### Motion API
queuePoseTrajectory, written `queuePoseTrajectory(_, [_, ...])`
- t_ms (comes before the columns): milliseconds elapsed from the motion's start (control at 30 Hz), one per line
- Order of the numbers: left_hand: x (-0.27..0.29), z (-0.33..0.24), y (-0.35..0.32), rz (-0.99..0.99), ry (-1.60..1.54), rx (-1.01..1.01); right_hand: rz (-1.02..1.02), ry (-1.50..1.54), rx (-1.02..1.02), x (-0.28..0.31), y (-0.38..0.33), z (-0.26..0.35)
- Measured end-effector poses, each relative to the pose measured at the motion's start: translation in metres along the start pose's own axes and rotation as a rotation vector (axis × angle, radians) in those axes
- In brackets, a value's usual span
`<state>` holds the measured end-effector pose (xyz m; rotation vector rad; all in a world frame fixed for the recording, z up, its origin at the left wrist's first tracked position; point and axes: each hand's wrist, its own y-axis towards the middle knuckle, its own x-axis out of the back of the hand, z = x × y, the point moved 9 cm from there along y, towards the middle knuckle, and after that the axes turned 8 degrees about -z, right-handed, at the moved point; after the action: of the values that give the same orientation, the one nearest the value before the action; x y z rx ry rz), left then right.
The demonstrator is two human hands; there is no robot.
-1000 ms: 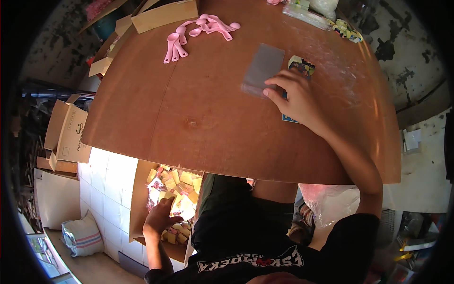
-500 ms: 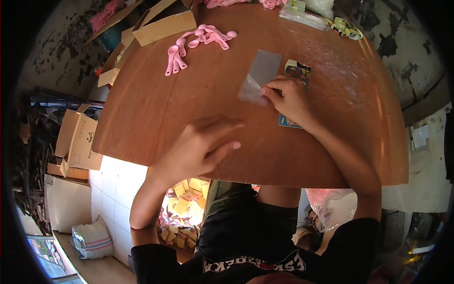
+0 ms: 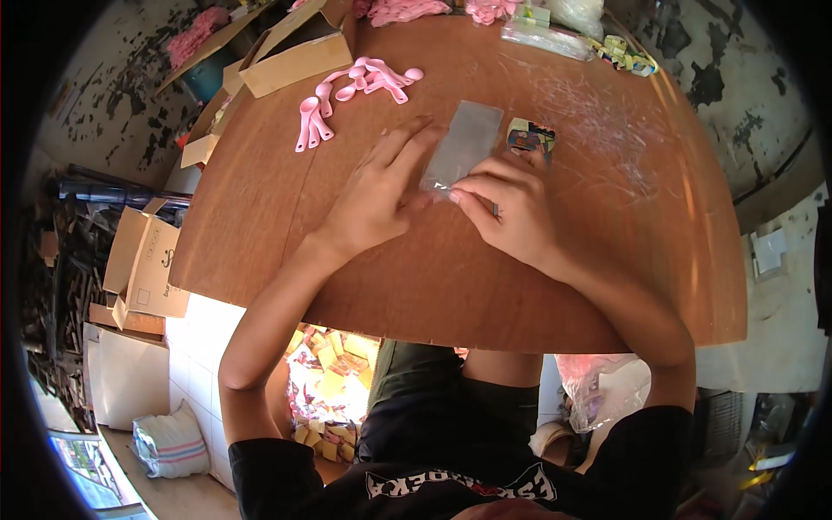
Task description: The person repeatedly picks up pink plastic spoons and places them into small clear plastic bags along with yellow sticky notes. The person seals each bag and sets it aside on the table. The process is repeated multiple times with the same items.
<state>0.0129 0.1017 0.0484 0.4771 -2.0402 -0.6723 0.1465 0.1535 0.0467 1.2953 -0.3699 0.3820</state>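
Note:
A clear, flat plastic bag (image 3: 472,139) lies on the brown tabletop in front of me. My right hand (image 3: 511,204) pinches its near edge between thumb and fingertips. Close to the bag's left side is my left hand (image 3: 377,191), fingers stretched out and slightly blurred; its thumb tip is by the bag's near corner, and I cannot tell whether it touches. Partly covered by my right hand is a colourful printed card (image 3: 530,137). Pink plastic spoons (image 3: 312,126) lie in a loose group beyond my left hand.
An open cardboard box (image 3: 299,65) stands at the table's far left. Packs of clear bags (image 3: 546,39) and a bundle of printed cards (image 3: 624,56) lie at the far right. Thin clear plastic (image 3: 607,130) spreads right of the card. Below the near edge sits a box of yellow packets (image 3: 334,373).
My left hand has moved forward and right, up to the bag. My right hand has drawn the bag slightly nearer and left, still pinching it. The view has shifted a little.

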Motion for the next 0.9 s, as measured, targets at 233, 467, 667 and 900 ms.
queuePoseTrajectory(233, [0.038,-0.003,-0.033,-0.037,-0.331,0.135,0.188,-0.032,-0.035,0.030,0.001,0.021])
queuePoseTrajectory(467, [0.083,0.002,-0.063,-0.318,-0.492,0.208,0.600,-0.373,-0.084,0.062,-0.095,0.050])
queuePoseTrajectory(667, [0.083,0.011,-0.066,-0.413,-0.772,0.349,0.568,-0.287,0.081,0.081,-0.125,0.093])
queuePoseTrajectory(900, [0.065,0.003,-0.062,-0.372,-0.837,0.516,0.187,0.027,0.080,0.126,-0.065,0.101])
